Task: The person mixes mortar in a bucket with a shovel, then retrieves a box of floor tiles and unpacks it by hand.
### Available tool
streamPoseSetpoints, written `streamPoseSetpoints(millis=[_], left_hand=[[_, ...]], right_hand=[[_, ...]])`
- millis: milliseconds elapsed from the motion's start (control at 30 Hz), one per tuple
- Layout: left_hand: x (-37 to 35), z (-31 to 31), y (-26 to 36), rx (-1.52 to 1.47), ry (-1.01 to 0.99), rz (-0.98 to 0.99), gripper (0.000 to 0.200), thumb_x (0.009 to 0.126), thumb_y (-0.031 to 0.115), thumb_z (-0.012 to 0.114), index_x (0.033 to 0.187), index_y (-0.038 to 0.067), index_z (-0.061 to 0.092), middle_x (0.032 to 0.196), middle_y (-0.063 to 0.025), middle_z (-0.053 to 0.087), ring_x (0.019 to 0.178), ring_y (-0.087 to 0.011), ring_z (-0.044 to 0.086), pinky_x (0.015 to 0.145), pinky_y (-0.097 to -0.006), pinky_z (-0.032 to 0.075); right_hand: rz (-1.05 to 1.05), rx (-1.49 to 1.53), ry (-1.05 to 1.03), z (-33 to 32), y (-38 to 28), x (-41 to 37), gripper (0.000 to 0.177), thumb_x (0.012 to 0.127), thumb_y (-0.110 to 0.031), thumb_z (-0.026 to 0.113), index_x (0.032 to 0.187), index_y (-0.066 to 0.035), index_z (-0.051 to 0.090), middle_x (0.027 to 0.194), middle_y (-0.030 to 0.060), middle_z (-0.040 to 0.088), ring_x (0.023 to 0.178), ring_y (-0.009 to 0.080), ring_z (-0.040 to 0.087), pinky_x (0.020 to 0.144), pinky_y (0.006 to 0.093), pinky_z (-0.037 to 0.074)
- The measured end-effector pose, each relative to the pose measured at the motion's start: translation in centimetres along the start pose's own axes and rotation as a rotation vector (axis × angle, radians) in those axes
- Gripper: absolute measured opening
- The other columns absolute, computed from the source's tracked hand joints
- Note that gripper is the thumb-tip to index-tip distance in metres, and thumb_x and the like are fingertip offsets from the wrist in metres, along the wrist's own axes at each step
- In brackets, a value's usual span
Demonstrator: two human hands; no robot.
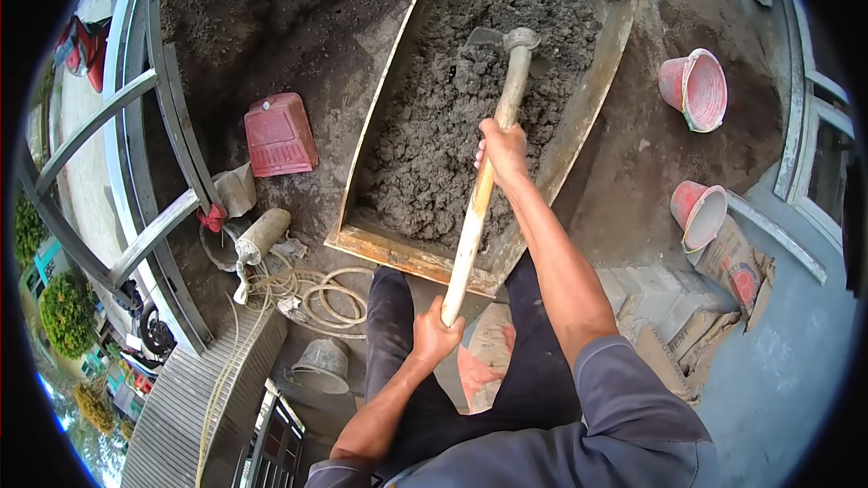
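My left hand (pixel 437 336) is closed round the lower end of the wooden handle of a hoe (pixel 470 226). Further up the same handle, my right hand (pixel 504 149) is wrapped round it. The hoe's metal head lies against wet grey mortar (pixel 434 117), with its blade partly in the mix. A long wooden trough (pixel 398 249) with worn edges holds the mortar, and its near end is just in front of my legs.
A red plastic scoop (pixel 278 136) lies left of the trough. Two red buckets (pixel 671 83) (pixel 689 208) stand to the right, near torn cement bags (pixel 692 334). A coiled hose (pixel 334 298), a grey bucket (pixel 321 367) and metal frames (pixel 172 208) are at the left.
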State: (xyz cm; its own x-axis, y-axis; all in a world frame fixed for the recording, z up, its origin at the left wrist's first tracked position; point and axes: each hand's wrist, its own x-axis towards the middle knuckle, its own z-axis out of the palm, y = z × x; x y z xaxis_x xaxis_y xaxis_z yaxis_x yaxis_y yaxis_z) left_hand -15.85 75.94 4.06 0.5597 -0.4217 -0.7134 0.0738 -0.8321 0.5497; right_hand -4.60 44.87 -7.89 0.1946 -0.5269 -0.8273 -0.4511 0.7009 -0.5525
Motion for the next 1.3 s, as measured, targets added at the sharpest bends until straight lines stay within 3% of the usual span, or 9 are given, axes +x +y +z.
streamPoseSetpoints(millis=[67, 333, 467, 567, 733, 967, 1067, 1167, 1300], left_hand=[[0.6, 0.4, 0.6, -0.017, -0.017, 0.055, 0.036, 0.077, 0.022, 0.078, 0.102, 0.002, 0.061, 0.077, -0.0274, 0.068, 0.078, -0.0476, 0.069, 0.066, -0.0521, 0.057], [14.5, -5.2, 15.4, -0.087, 0.083, 0.240, 0.029, 0.080, 0.017, 0.070, 0.101, -0.001, 0.063, 0.078, -0.0288, 0.067, 0.078, -0.0438, 0.072, 0.068, -0.0451, 0.056], [14.1, -6.1, 9.4, -0.042, 0.067, 0.007, 0.031, 0.080, 0.019, 0.067, 0.103, -0.002, 0.065, 0.082, -0.0292, 0.069, 0.080, -0.0439, 0.072, 0.073, -0.0467, 0.056], [7.4, -2.2, 1.1, -0.159, 0.114, -0.101, 0.037, 0.079, 0.019, 0.070, 0.106, -0.006, 0.065, 0.085, -0.0314, 0.069, 0.090, -0.0443, 0.073, 0.074, -0.0466, 0.057], [4.6, 1.3, 0.3, -0.052, 0.033, 0.061, 0.042, 0.078, 0.020, 0.075, 0.111, -0.002, 0.064, 0.083, -0.0305, 0.069, 0.083, -0.0471, 0.070, 0.070, -0.0497, 0.057], [16.1, 2.8, 15.7, -0.095, 0.001, 0.306, 0.038, 0.079, 0.019, 0.073, 0.108, -0.003, 0.064, 0.084, -0.0291, 0.070, 0.083, -0.0459, 0.071, 0.071, -0.0473, 0.056], [17.7, 4.9, 15.1, -0.114, -0.049, 0.204, 0.037, 0.079, 0.020, 0.072, 0.109, -0.001, 0.064, 0.084, -0.0290, 0.070, 0.083, -0.0465, 0.071, 0.072, -0.0483, 0.057], [13.8, 6.6, 7.6, -0.039, -0.042, 0.053, 0.038, 0.079, 0.020, 0.072, 0.111, 0.002, 0.063, 0.083, -0.0283, 0.070, 0.082, -0.0463, 0.071, 0.072, -0.0503, 0.058], [7.9, 5.2, 3.9, -0.039, -0.109, -0.006, 0.042, 0.079, 0.019, 0.074, 0.116, 0.002, 0.065, 0.086, -0.0290, 0.071, 0.085, -0.0456, 0.072, 0.074, -0.0484, 0.058]], right_hand=[[-0.124, -0.005, -0.015, -1.1, -4.4, -2.2, 0.031, 0.090, -0.014, 0.062, 0.110, 0.004, 0.047, 0.067, 0.0058, 0.055, 0.045, 0.0136, 0.053, 0.039, 0.0290, 0.052], [-0.582, 0.057, -0.076, 0.2, -24.2, 3.6, 0.026, 0.091, -0.016, 0.069, 0.096, 0.004, 0.053, 0.077, 0.0064, 0.054, 0.061, 0.0136, 0.056, 0.054, 0.0309, 0.054], [-0.166, -0.008, -0.125, 6.6, -11.8, 11.0, 0.028, 0.098, -0.011, 0.061, 0.113, 0.008, 0.047, 0.077, 0.0072, 0.053, 0.059, 0.0168, 0.055, 0.051, 0.0335, 0.054], [-0.037, -0.149, -0.073, 9.0, 0.5, 8.5, 0.030, 0.092, -0.022, 0.067, 0.103, 0.003, 0.054, 0.064, 0.0091, 0.058, 0.045, 0.0211, 0.058, 0.040, 0.0380, 0.053], [-0.149, -0.048, -0.062, 2.8, -5.8, 0.5, 0.026, 0.093, -0.015, 0.063, 0.108, 0.000, 0.049, 0.069, 0.0042, 0.052, 0.051, 0.0142, 0.052, 0.043, 0.0311, 0.052], [-0.556, -0.019, 0.058, -7.4, -24.7, 5.5, 0.025, 0.093, -0.015, 0.062, 0.097, 0.008, 0.053, 0.073, 0.0076, 0.057, 0.054, 0.0150, 0.057, 0.051, 0.0314, 0.055], [-0.460, -0.078, 0.112, -7.4, -20.1, 11.8, 0.026, 0.094, -0.016, 0.063, 0.093, 0.009, 0.054, 0.068, 0.0086, 0.058, 0.051, 0.0174, 0.058, 0.048, 0.0337, 0.055], [-0.153, -0.027, 0.077, -5.4, -5.9, 16.2, 0.026, 0.093, -0.020, 0.064, 0.094, 0.004, 0.055, 0.060, 0.0092, 0.055, 0.043, 0.0210, 0.056, 0.039, 0.0389, 0.050], [-0.061, 0.007, 0.100, -5.3, -1.3, 9.8, 0.029, 0.092, -0.020, 0.065, 0.101, 0.002, 0.049, 0.064, 0.0077, 0.054, 0.043, 0.0193, 0.055, 0.037, 0.0368, 0.048]])
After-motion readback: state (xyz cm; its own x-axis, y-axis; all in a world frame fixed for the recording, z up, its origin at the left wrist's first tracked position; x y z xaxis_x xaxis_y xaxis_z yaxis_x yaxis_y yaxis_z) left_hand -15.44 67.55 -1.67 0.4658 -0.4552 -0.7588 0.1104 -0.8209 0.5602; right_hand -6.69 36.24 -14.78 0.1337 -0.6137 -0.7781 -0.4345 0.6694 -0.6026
